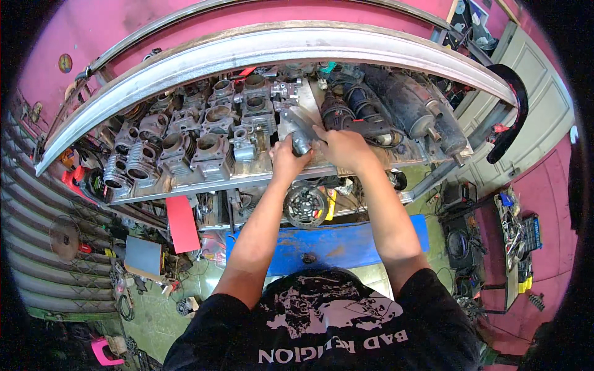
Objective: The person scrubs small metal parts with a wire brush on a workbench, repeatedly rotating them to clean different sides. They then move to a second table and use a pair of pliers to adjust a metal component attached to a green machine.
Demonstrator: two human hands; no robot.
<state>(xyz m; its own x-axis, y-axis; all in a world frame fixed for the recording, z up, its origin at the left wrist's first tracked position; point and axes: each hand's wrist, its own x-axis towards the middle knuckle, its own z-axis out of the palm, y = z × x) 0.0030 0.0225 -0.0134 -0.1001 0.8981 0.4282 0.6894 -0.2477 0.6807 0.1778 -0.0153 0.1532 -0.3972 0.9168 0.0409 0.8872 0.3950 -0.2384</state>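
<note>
On the bench, my left hand (288, 162) is closed around the near end of a rounded silver metal part (301, 143). My right hand (344, 150) is curled at the right side of the same part, its fingertips by a grey, flat, elongated piece (305, 121) that slants away to the far left. What the right fingers grip is hidden. Left of my hands stand several metal engine cylinder blocks (211, 148) and a smaller silver casting (244, 146). A dark power drill (337, 112) lies just beyond my right hand.
Dark exhaust mufflers (411, 111) lie at the bench's right. A long whitish beam (297, 42) arches across the far side. Below the bench are a round wheel hub (305, 206) and a blue panel (334, 245). A tool rack (513, 247) stands at right.
</note>
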